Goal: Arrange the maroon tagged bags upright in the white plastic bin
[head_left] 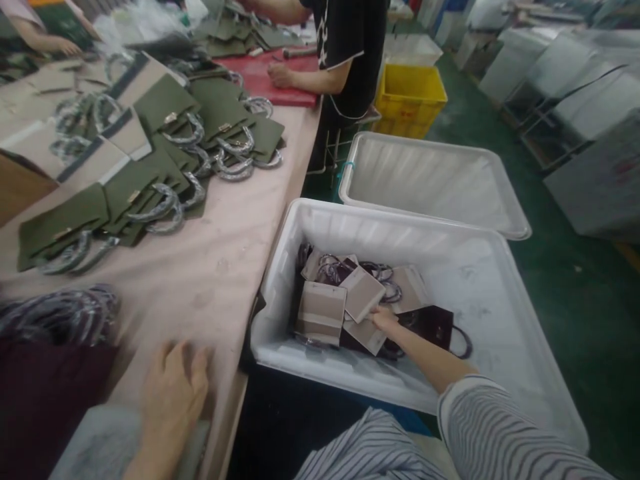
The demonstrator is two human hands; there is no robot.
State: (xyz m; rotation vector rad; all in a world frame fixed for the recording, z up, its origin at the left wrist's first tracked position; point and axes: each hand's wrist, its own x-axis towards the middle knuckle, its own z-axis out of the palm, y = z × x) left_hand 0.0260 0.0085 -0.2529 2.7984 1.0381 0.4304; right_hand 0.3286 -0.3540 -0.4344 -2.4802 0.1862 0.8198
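Observation:
My right hand reaches into a large white plastic bin, its fingers closed on the corner of a beige panel. Around it in the bin lie other beige pieces and a dark maroon bag piece with a looped handle. My left hand lies on the table with its fingers spread, holding nothing. Beside it on the left are dark maroon pieces with a bundle of plastic-wrapped handles. A grey padded item sits partly under my left forearm.
Olive green bag pieces with plastic-wrapped handles cover much of the table. Behind my bin stand a second white bin and a yellow bin. A co-worker is at a red mat; another person's hand shows at far left.

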